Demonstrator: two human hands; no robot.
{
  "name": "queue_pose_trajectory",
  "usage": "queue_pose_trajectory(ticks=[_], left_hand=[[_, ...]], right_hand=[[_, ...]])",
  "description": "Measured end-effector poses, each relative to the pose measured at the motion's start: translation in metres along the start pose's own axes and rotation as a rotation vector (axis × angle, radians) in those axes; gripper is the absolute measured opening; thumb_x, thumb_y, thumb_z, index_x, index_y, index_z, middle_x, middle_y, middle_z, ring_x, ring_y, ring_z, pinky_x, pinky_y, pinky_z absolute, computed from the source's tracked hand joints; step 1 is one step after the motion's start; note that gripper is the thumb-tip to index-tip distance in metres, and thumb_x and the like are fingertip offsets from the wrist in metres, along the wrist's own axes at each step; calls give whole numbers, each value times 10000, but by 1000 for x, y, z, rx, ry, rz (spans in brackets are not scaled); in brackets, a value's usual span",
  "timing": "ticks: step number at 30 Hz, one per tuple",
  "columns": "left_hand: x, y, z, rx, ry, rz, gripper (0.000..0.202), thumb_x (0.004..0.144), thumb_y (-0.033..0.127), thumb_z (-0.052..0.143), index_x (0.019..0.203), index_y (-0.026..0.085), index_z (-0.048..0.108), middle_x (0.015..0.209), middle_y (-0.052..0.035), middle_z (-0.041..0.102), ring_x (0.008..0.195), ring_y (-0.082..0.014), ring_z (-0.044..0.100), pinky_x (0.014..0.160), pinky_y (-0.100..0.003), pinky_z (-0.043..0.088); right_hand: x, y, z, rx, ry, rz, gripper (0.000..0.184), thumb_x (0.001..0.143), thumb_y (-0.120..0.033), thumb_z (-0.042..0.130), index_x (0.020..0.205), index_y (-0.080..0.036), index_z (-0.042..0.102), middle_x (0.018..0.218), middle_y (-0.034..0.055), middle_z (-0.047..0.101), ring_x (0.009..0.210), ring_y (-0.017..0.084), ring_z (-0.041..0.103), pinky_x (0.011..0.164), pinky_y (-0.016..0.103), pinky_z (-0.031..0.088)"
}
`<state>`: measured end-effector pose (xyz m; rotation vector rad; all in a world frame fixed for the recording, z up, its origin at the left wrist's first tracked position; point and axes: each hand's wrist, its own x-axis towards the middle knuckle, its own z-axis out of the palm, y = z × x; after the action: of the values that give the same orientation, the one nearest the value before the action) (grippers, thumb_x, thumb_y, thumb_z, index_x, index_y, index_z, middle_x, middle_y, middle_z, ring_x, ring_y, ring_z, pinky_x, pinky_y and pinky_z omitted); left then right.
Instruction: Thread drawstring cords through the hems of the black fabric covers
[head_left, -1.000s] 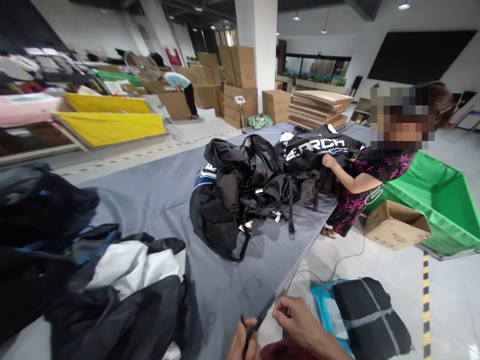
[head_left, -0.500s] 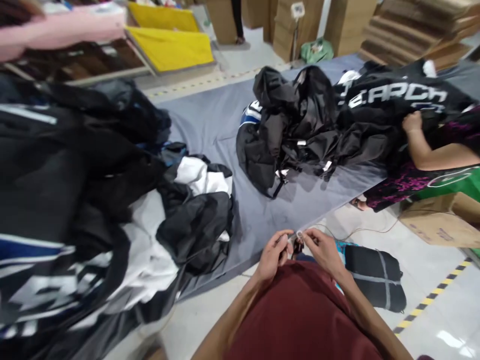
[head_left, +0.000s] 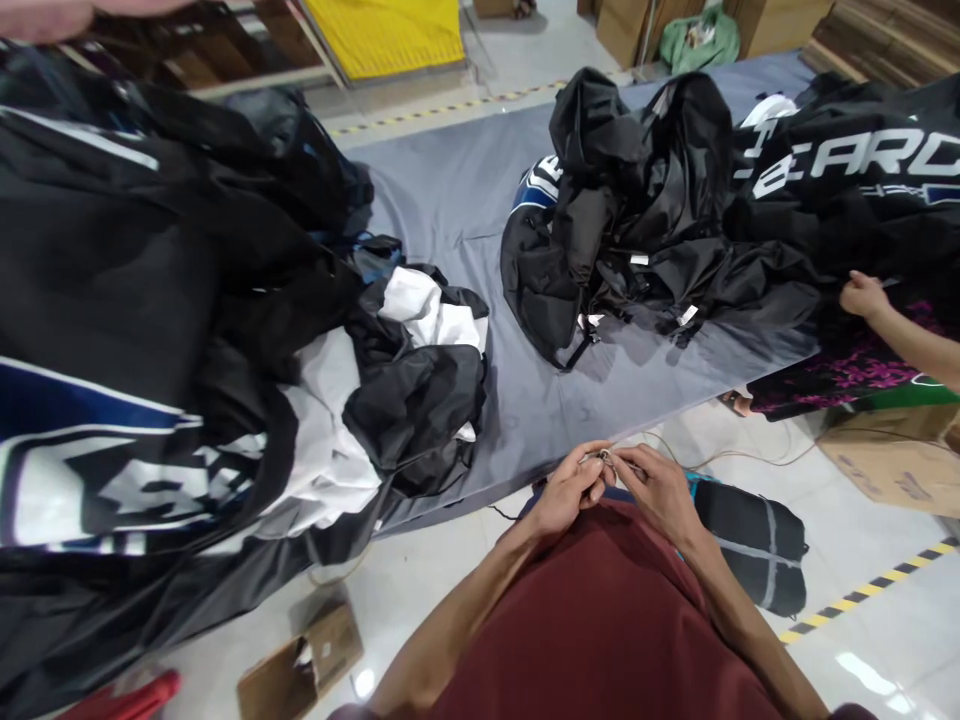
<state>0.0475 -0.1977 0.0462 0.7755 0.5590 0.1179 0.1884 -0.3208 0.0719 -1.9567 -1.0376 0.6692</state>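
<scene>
My left hand (head_left: 568,490) and my right hand (head_left: 658,488) meet in front of my dark red shirt, near the grey cloth's edge. Their fingertips pinch a small metal ring-shaped piece (head_left: 604,455); most of it is hidden by the fingers, so its exact kind cannot be made out. Both hands are closed. Beyond them, black bags or covers (head_left: 637,180) with white lettering lie crumpled on the grey cloth (head_left: 450,220). A larger heap of black, white and blue fabric (head_left: 247,290) fills the left side.
A co-worker's hand (head_left: 862,295) rests at the black fabric on the right. On the floor are a strapped dark bundle (head_left: 761,545), a cardboard box (head_left: 896,460), an open carton (head_left: 300,665) and a thin cord (head_left: 739,457). Behind stands a yellow panel (head_left: 390,35).
The view has tilted downward and turned a little left. My hands have come closer together around the small metal piece. The co-worker's hand has shifted along the black fabric.
</scene>
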Motion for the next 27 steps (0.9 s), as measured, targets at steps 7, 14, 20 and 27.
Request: queue_pose_trajectory(ticks=[7, 14, 20, 27], left_hand=[[-2, 6, 2, 21, -5, -13, 577, 944, 579, 771, 1303, 141, 661, 936, -34, 646, 613, -69, 434, 540, -237, 233], [-1, -1, -6, 50, 33, 46, 533, 969, 584, 739, 1257, 143, 659, 917, -26, 654, 591, -68, 427, 523, -232, 233], [-10, 3, -7, 135, 61, 60, 546, 957, 615, 734, 1224, 145, 661, 941, -44, 685, 592, -75, 459, 529, -230, 295], [-26, 18, -8, 497, 105, 99, 359, 992, 516, 688, 1086, 182, 780, 994, -71, 769, 857, -190, 663, 818, -299, 514]], right_hand=[[-5, 1, -4, 22, -35, -53, 403, 1105, -552, 559, 1134, -254, 829, 950, 79, 747, 800, 204, 660, 793, 328, 551], [-11, 10, -11, 32, 0, -66, 389, 1113, -531, 561, 1211, -259, 821, 958, 72, 757, 833, 210, 693, 765, 334, 545], [-13, 17, -19, 3, -17, 3, 462, 1078, -640, 557, 1073, -265, 828, 931, 80, 764, 814, 229, 693, 781, 353, 563], [-12, 27, -22, 8, -168, 20, 481, 1094, -639, 522, 926, -263, 771, 870, 48, 706, 795, 209, 651, 789, 325, 521]])
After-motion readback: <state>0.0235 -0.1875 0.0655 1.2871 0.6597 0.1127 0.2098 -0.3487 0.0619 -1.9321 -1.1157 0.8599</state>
